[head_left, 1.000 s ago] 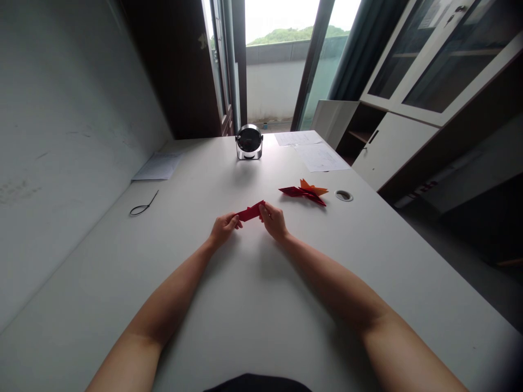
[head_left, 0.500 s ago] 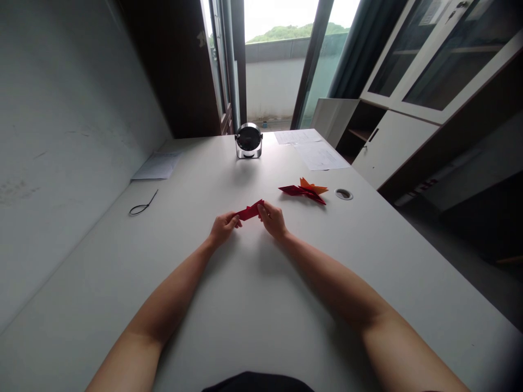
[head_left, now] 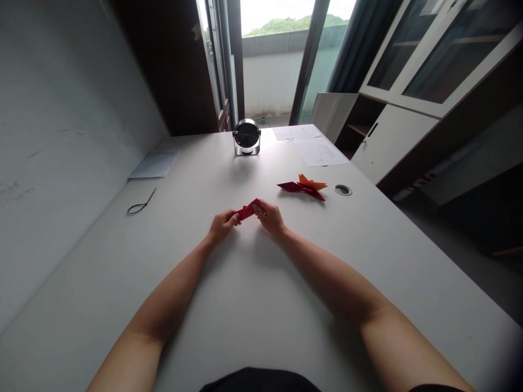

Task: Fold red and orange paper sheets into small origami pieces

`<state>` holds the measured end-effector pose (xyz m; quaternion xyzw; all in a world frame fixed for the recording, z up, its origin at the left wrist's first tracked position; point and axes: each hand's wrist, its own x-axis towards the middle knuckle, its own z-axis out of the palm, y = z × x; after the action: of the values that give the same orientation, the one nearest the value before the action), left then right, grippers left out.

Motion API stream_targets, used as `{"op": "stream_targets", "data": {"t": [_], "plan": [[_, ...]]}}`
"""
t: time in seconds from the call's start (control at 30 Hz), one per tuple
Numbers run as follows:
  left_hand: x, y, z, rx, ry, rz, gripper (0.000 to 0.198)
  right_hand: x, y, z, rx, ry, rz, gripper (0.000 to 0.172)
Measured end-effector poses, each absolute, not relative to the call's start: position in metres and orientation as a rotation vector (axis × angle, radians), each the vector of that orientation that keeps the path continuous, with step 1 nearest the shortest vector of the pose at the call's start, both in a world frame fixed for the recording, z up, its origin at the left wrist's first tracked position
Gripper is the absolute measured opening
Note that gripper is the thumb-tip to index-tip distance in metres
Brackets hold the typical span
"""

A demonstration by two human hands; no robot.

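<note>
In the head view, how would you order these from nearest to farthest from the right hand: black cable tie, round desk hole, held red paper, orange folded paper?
1. Held red paper: in the right hand.
2. Orange folded paper: ahead, to the right.
3. Round desk hole: farther right.
4. Black cable tie: far left.

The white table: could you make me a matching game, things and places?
1. red folded paper strip
2. thin black looped cord
3. orange pointed folded paper
4. round black silver-framed device

A. near the table's far edge
B. in left hand and right hand
C. beside dark red folded papers
D. left of both hands

1-B, 2-D, 3-C, 4-A
</note>
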<state>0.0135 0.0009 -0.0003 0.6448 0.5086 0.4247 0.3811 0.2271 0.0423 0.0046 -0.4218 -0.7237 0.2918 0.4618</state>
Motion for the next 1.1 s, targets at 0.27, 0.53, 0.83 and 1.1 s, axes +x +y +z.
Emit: {"op": "stream_targets", "data": {"t": [0.27,0.53,0.83,1.1], "plan": [[0.0133,0.0032,-0.0012,1.548,1.261,1.132,0.034,0.2266,0.0436,0.0015,-1.01,-1.782,0.704,0.036],[0.0134,0.0046,-0.0031,1.54,1.283,1.193,0.036,0.2279,0.0406,0.006,-1.001,-1.764,0.711,0.036],[0.014,0.0026,0.0022,1.557,1.291,1.21,0.036,0.2272,0.0389,0.0084,-0.988,-1.72,0.791,0.037],[0.0115,0.0039,-0.0003,1.519,1.226,1.257,0.032,0.2247,0.0393,0.0034,-0.917,-1.775,0.911,0.033]]}}
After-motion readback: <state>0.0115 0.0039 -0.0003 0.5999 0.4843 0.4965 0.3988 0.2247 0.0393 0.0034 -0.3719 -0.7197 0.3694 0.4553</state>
